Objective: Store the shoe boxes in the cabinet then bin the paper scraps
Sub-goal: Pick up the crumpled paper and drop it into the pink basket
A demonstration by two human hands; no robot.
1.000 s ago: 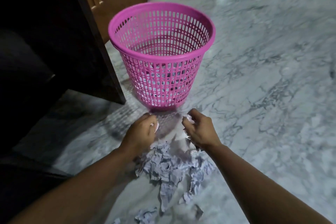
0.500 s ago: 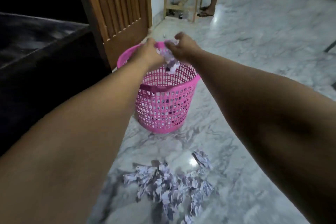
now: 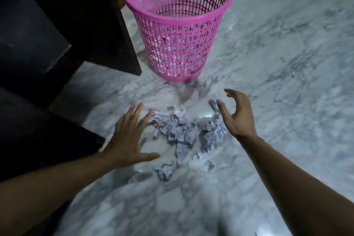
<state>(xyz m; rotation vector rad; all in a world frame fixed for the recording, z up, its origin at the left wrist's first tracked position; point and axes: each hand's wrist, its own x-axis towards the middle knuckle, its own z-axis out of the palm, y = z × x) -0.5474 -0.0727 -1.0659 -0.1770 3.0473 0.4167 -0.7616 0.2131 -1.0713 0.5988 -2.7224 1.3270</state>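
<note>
Crumpled paper scraps (image 3: 183, 134) heaped on marble before the pink bin (image 3: 178, 25) (some already inside).

Domestic interior, most likely a living area of a home. Evidence: polished grey-veined marble floor (image 3: 277, 63); dark wooden furniture (image 3: 67, 25) standing along the left side; pink plastic wastebasket (image 3: 178, 30) on the floor, of an ordinary household type.

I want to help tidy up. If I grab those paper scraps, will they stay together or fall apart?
Probably fall apart: the scraps lie as many separate crumpled bits. They look light and floppy, so some would likely slip from your hands.
</note>
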